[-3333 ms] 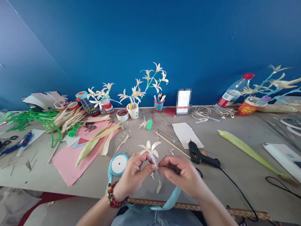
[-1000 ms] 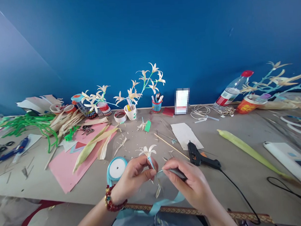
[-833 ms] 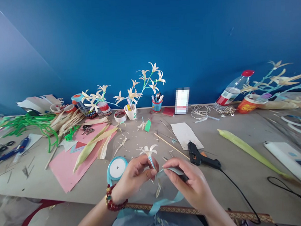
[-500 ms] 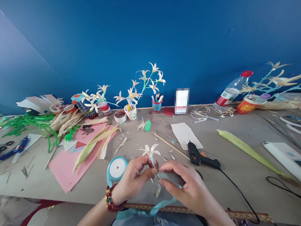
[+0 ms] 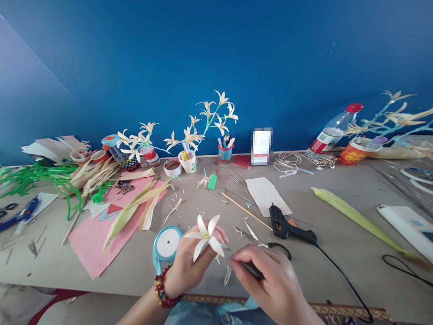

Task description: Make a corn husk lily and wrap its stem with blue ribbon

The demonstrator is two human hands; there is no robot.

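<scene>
My left hand (image 5: 195,260) is closed around the stem of a white artificial flower (image 5: 205,236), its petals turned up towards me. Beside it, my right hand (image 5: 268,274) has its thumb and fingers pressed together near the stem's end. A dark shape shows under those fingers; I cannot make out what it is. Left of the flower lies a roll of light-blue ribbon (image 5: 168,242). Scissors (image 5: 278,248) with dark handles lie behind my right hand. A small pale loop (image 5: 226,277) rests on the table between my wrists.
A black glue gun (image 5: 290,228) with a cord lies to the right, by white paper (image 5: 267,196). Pink sheets (image 5: 88,247) and corn husks (image 5: 133,210) spread to the left. Finished flowers (image 5: 220,115) stand in cups along the wall. A bottle (image 5: 334,130) leans at back right.
The flower has tipped towards me and moved slightly left and lower. My right hand has drawn its fingers together, and the scissors behind it show more.
</scene>
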